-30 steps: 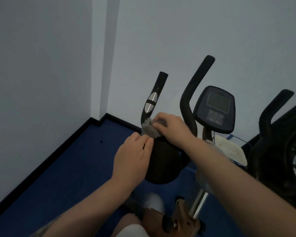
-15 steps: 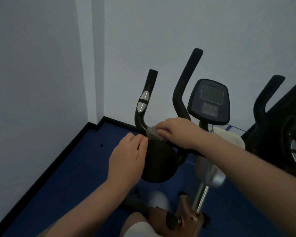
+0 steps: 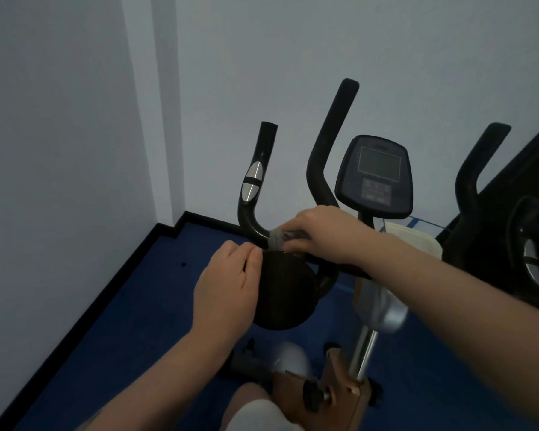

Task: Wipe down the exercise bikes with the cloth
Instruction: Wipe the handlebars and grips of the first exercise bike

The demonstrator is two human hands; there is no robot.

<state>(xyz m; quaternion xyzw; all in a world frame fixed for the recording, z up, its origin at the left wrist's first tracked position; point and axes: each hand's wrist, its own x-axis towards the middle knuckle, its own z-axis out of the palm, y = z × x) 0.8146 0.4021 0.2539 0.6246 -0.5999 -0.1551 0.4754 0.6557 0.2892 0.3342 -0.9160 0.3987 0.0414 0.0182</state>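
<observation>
A black exercise bike (image 3: pixel 374 178) stands in the room's corner, its console facing me. My right hand (image 3: pixel 321 233) grips a small grey cloth (image 3: pixel 277 239) wrapped round the low bend of the left handlebar (image 3: pixel 252 194), just below its silver sensor plates. Most of the cloth is hidden under my fingers. My left hand (image 3: pixel 227 287) rests against the left side of a round black part (image 3: pixel 285 293) under the handlebars, with straight fingers together.
A second black bike (image 3: pixel 511 231) stands close on the right. White walls meet in a corner at the left, with blue floor (image 3: pixel 112 331) below. The bike's chrome post (image 3: pixel 363 353) and brown frame are near my knee at the bottom.
My right hand has slid the cloth down the left handlebar from the upright part to the low bend and toward the centre. My left hand has stayed on the round black part.
</observation>
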